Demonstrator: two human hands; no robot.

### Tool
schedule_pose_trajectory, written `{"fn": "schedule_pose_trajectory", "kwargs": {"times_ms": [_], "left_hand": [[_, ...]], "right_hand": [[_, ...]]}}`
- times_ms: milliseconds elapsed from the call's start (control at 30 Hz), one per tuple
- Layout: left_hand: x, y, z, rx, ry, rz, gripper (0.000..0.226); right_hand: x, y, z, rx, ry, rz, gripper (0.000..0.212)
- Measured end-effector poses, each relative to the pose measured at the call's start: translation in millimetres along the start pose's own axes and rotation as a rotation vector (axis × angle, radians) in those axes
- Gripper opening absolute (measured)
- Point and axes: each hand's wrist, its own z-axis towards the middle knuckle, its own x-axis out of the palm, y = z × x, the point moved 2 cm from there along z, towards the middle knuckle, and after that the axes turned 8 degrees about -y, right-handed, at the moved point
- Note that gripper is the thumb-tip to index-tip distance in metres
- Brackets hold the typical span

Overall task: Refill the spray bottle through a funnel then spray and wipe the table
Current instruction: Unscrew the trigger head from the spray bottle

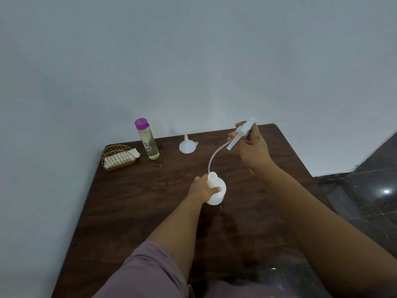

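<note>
Mid-frame, the left hand (203, 188) grips the white spray bottle (216, 191) upright on the worktop (133, 201) — keep it steady. Up right, the right hand (250, 145) clasps the sprayer head (241, 134); its dip tube (214, 157) curves down-left into the neck — lift straight clear.

We take this for a room in a home. A small dark wooden table (150, 211) stands pushed against a plain pale painted wall (193, 61). To the right we see dark polished stone floor (369, 190) with a ceiling light reflected in it. On the table, a gold wire holder (117, 157) with folded white cloths and a purple-capped bottle (147, 138) of pale liquid: household items.
</note>
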Motion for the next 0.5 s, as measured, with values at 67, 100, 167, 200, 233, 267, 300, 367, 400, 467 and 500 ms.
{"fn": "schedule_pose_trajectory", "kwargs": {"times_ms": [67,100,167,200,233,267,300,367,400,467,500], "left_hand": [[-1.6,-1.9,-0.8,0.006,-0.001,0.025,0.076],[-2.6,-2.2,-0.9,0.007,-0.004,0.037,0.076],[-4.9,-2.7,-1.6,0.013,-0.009,0.053,0.076],[-5.9,-3.6,-2.2,0.014,-0.014,0.049,0.075],[-6.5,-4.3,-2.0,0.019,-0.022,0.038,0.075],[-7.1,-5.3,-2.2,0.023,-0.033,0.021,0.075],[-7.5,-6.4,-2.2,0.028,-0.049,0.002,0.074],[-8.2,-8.2,-2.8,0.042,-0.083,-0.039,0.073],[-8.4,-9.1,-2.9,0.051,-0.097,-0.063,0.073],[-9.4,-11.1,-2.9,0.061,-0.123,-0.107,0.071],[-11.0,-13.1,-3.3,0.061,-0.141,-0.120,0.072]], "right_hand": [[-3.9,0.8,-0.3,0.026,-0.038,0.057,0.022],[-5.8,1.0,-0.4,0.042,-0.054,0.092,0.024],[-9.6,2.0,-0.9,0.074,-0.065,0.172,0.029],[-11.5,2.7,-0.8,0.086,-0.067,0.200,0.031],[-13.2,3.4,-0.4,0.095,-0.069,0.223,0.032],[-14.7,5.0,-0.6,0.105,-0.072,0.250,0.032],[-16.0,6.1,-0.5,0.117,-0.075,0.290,0.033],[-18.4,9.1,-0.5,0.127,-0.076,0.355,0.034],[-20.0,9.9,0.1,0.128,-0.077,0.366,0.034],[-23.1,11.7,1.7,0.142,-0.079,0.402,0.032],[-24.7,12.7,2.8,0.158,-0.081,0.441,0.032]]}}
